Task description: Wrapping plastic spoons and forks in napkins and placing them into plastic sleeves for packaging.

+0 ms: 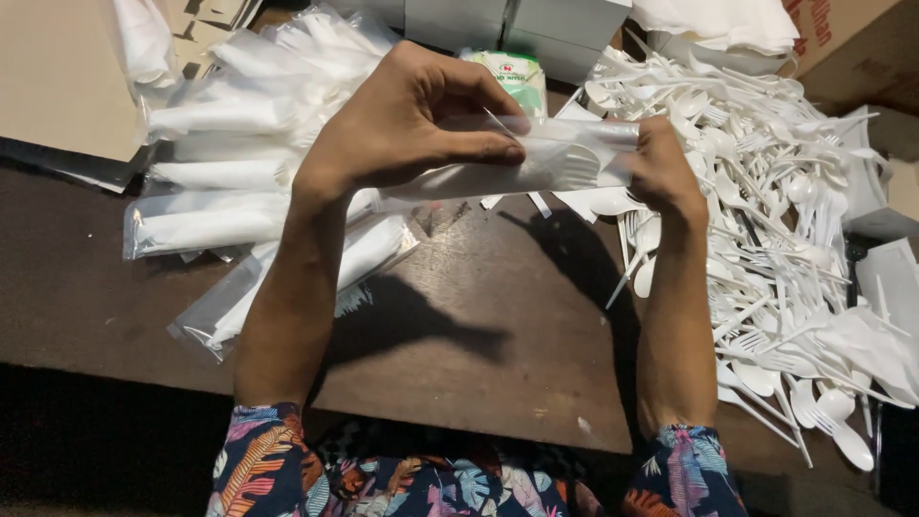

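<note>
Both of my hands hold one clear plastic sleeve [555, 158] level above the brown table [498, 345]. Inside the sleeve I see a white plastic fork and a folded white napkin. My left hand [402, 120] grips the sleeve's left part, thumb on top and fingers curled over. My right hand [661, 168] pinches the sleeve's right end. To the left lies a heap of filled clear sleeves [230, 182] with napkins and cutlery in them. A big loose pile of white plastic spoons and forks [766, 220] lies right of my right hand.
A small green-and-white packet [512, 72] stands behind my hands. White boxes [517, 24] sit at the back, a cardboard box [833, 29] at the back right, flat cardboard [57, 77] at the far left. My patterned sleeves show at the near table edge.
</note>
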